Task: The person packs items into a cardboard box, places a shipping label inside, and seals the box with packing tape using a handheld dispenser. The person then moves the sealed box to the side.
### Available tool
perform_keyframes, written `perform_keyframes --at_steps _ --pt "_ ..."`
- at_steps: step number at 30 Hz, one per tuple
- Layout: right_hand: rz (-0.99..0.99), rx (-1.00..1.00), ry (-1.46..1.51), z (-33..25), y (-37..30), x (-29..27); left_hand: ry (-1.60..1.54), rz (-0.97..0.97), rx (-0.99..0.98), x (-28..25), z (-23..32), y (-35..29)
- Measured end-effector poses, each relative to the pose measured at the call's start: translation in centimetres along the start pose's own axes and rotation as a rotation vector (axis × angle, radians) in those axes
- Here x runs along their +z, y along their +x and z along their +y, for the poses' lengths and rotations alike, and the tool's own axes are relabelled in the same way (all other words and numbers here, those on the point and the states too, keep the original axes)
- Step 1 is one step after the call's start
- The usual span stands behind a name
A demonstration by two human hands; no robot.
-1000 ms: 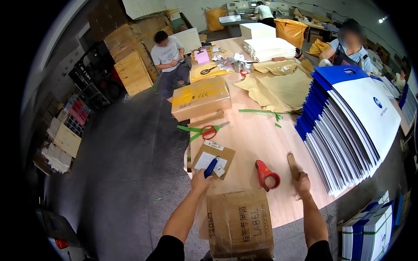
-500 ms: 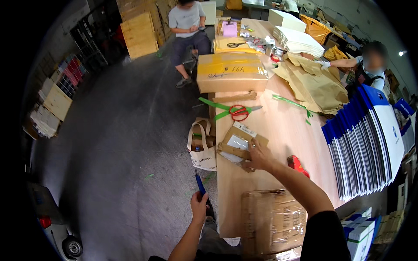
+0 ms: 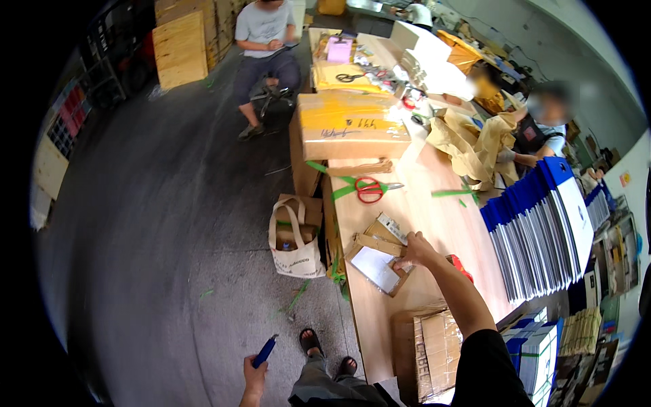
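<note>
My left hand (image 3: 253,377) is off to the left of the table, closed round a blue utility knife (image 3: 265,351) whose dark tip points up. On the table, my right hand (image 3: 420,249) grips the right side of a flat cardboard mailer (image 3: 369,243), thumb below and fingers bent over its edge. A large white sheet or label (image 3: 377,268) shows on the mailer's near part, and a small printed label sits on its far end. Red-handled scissors (image 3: 369,190) lie beyond it across green strapping (image 3: 344,192). Just right of my wrist is a partly hidden red object (image 3: 460,267).
A taped carton (image 3: 354,129) stands farther up the table; another carton (image 3: 437,353) is at the near end. Blue-and-white folders (image 3: 536,237) stand stacked at right. A tote bag (image 3: 297,254) is on the floor. One person sits beyond; another handles brown paper (image 3: 475,146).
My left hand has moved left and down, away from the table edge, with the knife. The mailer is turned and shows more white. At right, the brown paper has been bunched up.
</note>
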State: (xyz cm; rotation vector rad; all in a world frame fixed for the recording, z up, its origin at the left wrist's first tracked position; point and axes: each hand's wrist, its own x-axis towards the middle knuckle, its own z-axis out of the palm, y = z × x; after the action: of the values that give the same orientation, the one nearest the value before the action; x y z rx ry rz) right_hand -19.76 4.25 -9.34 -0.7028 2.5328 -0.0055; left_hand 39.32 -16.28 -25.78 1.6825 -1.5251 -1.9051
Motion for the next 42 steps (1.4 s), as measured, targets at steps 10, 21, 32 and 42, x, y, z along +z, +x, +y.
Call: perform_keyframes --at_steps 10,21,32,42 --pt "0.633 0.087 1.005 2.4 -23.7 -9.7 0.213 -0.322 0.999 28.9 24.5 7.1" --pt "1.363 0.805 1.876 -2.4 -58.5 18.2 0.486 -0.256 1.389 33.4 22.2 9.6" --pt "0.632 0.300 1.245 -12.7 -48.9 20.3 -0.376 -1.551 -0.637 8.3 10.4 -19.1" --pt "0.706 0.165 1.370 -20.2 -43.1 16.7 -0.459 -1.045 -0.061 -4.3 14.1 -15.1"
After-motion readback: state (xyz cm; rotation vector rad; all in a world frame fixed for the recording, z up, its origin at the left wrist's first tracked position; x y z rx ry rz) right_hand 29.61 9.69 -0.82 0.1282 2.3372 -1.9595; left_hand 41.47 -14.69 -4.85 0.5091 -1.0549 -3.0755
